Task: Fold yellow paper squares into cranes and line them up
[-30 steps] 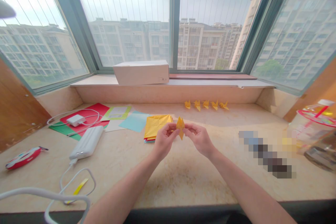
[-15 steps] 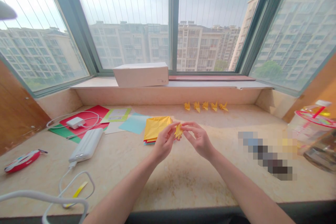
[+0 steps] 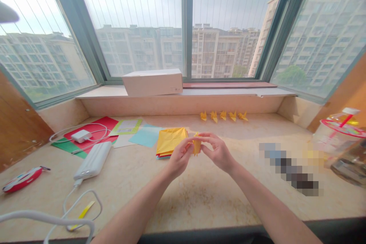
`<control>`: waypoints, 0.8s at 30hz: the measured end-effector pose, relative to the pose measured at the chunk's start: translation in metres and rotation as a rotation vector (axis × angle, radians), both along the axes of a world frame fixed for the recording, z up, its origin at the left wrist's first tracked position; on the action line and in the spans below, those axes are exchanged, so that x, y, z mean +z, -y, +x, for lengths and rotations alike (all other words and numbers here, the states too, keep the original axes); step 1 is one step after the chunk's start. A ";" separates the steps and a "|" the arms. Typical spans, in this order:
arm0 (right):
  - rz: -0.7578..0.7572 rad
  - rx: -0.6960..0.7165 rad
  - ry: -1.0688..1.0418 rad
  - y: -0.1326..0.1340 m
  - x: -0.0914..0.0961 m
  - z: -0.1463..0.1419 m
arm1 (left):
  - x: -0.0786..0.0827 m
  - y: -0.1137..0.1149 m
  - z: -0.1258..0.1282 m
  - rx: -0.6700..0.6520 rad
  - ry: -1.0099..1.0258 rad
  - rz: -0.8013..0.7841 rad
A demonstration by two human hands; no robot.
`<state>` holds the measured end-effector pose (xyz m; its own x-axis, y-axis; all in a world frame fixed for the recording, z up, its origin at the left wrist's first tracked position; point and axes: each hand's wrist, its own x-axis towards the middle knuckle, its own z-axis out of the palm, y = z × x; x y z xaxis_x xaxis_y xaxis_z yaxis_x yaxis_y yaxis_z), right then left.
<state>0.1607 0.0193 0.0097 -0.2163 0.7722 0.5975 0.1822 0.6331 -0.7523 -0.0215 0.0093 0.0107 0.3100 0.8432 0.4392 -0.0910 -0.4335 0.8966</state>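
Head: folded paper [image 3: 196,147], straw [image 3: 346,119] in cup [image 3: 326,138]

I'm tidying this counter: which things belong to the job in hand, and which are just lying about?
Apparently the job:
folded yellow paper between left hand and right hand
paper stack
five paper birds

Probably just lying about:
white power bank
white box
lidded cup

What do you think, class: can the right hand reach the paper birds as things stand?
Probably yes: the paper birds stand beyond the right hand, and nothing visible blocks the counter between, though that hand is busy with the folded paper.
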 end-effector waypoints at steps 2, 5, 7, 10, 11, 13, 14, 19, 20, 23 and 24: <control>-0.018 0.024 0.025 0.001 0.001 0.001 | 0.001 0.000 0.000 0.014 -0.018 0.011; -0.030 0.066 0.032 0.002 0.003 0.003 | 0.001 0.001 0.000 0.051 -0.039 0.024; -0.035 0.082 0.025 0.002 0.003 0.004 | 0.002 0.001 0.000 0.072 -0.040 0.033; -0.044 0.107 -0.009 0.002 0.003 0.004 | 0.001 0.000 0.000 0.080 -0.033 0.038; -0.054 0.123 -0.028 0.002 0.003 0.004 | 0.000 0.000 0.000 0.077 -0.028 0.035; -0.087 0.163 -0.072 0.002 0.004 0.003 | -0.001 -0.001 0.000 0.071 -0.015 0.030; -0.105 0.181 -0.094 0.002 0.004 0.003 | -0.002 -0.001 0.000 0.070 -0.011 0.029; -0.164 0.232 -0.153 0.002 0.007 0.003 | -0.001 -0.001 0.000 0.074 -0.004 0.045; -0.168 0.232 -0.156 0.002 0.007 0.004 | -0.001 0.000 0.000 0.079 -0.005 0.053; -0.163 0.180 -0.155 0.001 0.006 0.004 | 0.000 0.001 0.001 0.087 -0.015 0.070; -0.157 0.150 -0.151 0.000 0.005 0.004 | 0.000 0.001 0.001 0.085 -0.021 0.074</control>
